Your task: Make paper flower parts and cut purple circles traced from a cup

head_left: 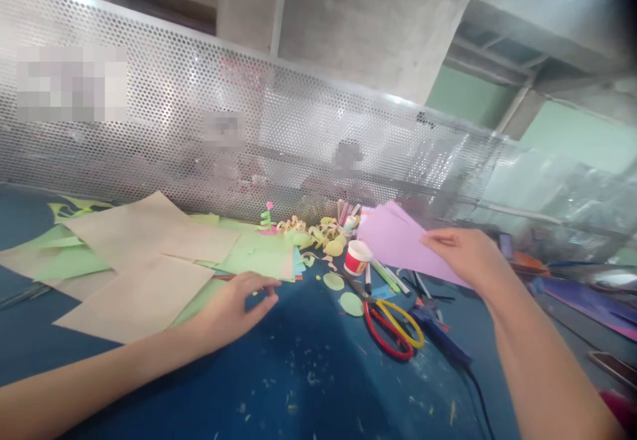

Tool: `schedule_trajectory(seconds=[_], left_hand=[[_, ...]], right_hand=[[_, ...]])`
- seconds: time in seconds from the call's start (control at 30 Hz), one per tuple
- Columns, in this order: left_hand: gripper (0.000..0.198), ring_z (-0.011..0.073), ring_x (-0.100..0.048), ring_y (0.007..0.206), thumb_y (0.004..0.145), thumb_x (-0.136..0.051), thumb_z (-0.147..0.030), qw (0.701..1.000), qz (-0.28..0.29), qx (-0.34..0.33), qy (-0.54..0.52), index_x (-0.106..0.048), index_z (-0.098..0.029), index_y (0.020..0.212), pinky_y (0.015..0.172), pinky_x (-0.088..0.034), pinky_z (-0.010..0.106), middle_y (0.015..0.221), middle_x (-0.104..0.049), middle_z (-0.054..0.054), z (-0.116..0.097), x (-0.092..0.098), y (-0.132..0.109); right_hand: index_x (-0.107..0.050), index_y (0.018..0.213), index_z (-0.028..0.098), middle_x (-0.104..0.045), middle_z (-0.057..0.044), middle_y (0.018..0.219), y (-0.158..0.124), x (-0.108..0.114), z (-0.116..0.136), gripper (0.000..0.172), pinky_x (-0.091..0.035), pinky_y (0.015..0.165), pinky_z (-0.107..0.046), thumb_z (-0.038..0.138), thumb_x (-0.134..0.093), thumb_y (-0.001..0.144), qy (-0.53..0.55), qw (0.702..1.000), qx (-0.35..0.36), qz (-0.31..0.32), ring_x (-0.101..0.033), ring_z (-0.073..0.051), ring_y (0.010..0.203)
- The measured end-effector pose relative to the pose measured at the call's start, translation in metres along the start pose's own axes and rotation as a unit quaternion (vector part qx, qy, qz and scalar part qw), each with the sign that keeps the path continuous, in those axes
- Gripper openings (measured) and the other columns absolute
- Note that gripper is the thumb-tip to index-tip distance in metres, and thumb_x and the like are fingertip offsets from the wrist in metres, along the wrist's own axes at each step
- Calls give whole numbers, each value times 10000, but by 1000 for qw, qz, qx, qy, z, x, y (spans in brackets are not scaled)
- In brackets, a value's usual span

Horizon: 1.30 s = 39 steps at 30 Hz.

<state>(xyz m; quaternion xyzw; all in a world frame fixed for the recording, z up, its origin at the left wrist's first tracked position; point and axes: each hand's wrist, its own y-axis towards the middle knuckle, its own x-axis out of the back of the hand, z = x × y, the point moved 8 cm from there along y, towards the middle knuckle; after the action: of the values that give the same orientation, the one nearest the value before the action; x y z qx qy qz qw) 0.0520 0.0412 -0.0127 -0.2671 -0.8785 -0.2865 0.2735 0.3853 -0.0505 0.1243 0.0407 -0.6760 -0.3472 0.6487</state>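
My right hand [462, 254] pinches the right edge of a purple sheet of paper [393, 237], which slants up from the table. My left hand [241, 304] is over the blue table with thumb and fingers apart, nothing between them. Beside it lie beige paper sheets [144, 294] and light green sheets [259, 251], overlapping one another. Between my hands are scissors [393, 330] with one red and one yellow handle, a small red-and-white tub [357, 258], and pale green paper circles [352, 304].
A blue glue gun [440, 335] with a cord lies right of the scissors. Curled yellow-green paper pieces [323, 237] and markers [385, 275] cluster behind. A perforated metal screen [298, 128] rises along the table's back. A phone-like object [612, 366] lies far right.
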Motion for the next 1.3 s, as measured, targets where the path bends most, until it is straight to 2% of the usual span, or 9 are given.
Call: schedule_trajectory(seconds=[0.1, 0.23, 0.4, 0.5, 0.7, 0.77, 1.0, 1.13, 1.3], left_hand=[[599, 248, -590, 1001, 840, -371, -585, 934, 60, 149, -320, -362, -216, 1313, 930, -423, 433, 1073, -630, 108, 8, -6, -2], [644, 254, -531, 1121, 832, -382, -592, 798, 109, 222, -550, -260, -256, 1367, 952, -420, 409, 1287, -509, 99, -1, -9, -8], [614, 212, -532, 1113, 809, -569, -426, 812, 8, 216, -541, -278, -342, 1343, 916, -445, 351, 1283, -513, 44, 12, 10, -7], [620, 230, -600, 1009, 761, -646, -325, 823, 56, 213, -524, -361, -281, 1309, 878, -463, 374, 1152, -610, 71, 6, 11, -9], [463, 260, -585, 1038, 802, -495, -481, 770, 262, 296, -500, -601, -166, 1125, 861, -461, 334, 1096, -657, 92, -2, 7, -33], [421, 263, -602, 997, 778, -533, -469, 793, 272, 295, -458, -643, -175, 1059, 813, -480, 328, 1093, -662, 81, 9, 12, -32], [386, 210, -639, 781, 718, -649, -420, 870, 368, 195, -262, -647, -206, 1039, 698, -483, 293, 949, -692, 61, 44, 24, -12], [406, 203, -609, 749, 682, -661, -400, 920, 363, 144, 28, -641, -213, 1042, 630, -443, 249, 881, -674, 55, 71, 56, 4], [391, 232, -586, 824, 628, -671, -300, 897, 314, 67, 303, -645, -191, 1002, 682, -437, 264, 933, -640, 80, 66, 63, 16]], right_hand=[[-713, 879, 185, -708, -26, 722, -33, -11, 74, 383, -443, 526, -239, 516, -556, 767, 187, 979, 36, 78, -640, -183, 635], [-651, 703, 164, -678, -20, 774, -84, -40, 161, 251, -441, 601, -243, 413, -668, 685, 437, 866, 124, 208, -598, -170, 688], [-600, 726, 171, -630, 4, 682, -103, -83, 176, 320, -417, 545, -235, 490, -610, 735, 561, 766, 55, 309, -550, -131, 582], [-613, 868, 193, -657, -7, 733, -89, -100, 155, 351, -452, 593, -265, 518, -598, 737, 651, 700, -54, 289, -587, -160, 631], [-622, 850, 194, -647, -8, 763, -57, -107, 118, 369, -419, 638, -269, 542, -542, 760, 508, 842, -23, 179, -572, -189, 712], [-616, 871, 193, -651, -13, 784, -57, -114, 117, 375, -411, 627, -267, 541, -506, 781, 479, 856, -20, 191, -573, -194, 720], [-577, 817, 188, -642, -11, 748, -82, -140, 136, 310, -434, 603, -261, 483, -485, 812, 424, 841, -2, 335, -593, -182, 717], [-525, 709, 175, -587, 7, 553, -120, -160, 155, 255, -451, 469, -250, 394, -478, 831, 380, 782, 25, 493, -581, -146, 498], [-511, 747, 171, -577, 21, 521, -144, -166, 173, 199, -400, 401, -183, 309, -429, 864, 346, 752, 70, 557, -522, -83, 390]])
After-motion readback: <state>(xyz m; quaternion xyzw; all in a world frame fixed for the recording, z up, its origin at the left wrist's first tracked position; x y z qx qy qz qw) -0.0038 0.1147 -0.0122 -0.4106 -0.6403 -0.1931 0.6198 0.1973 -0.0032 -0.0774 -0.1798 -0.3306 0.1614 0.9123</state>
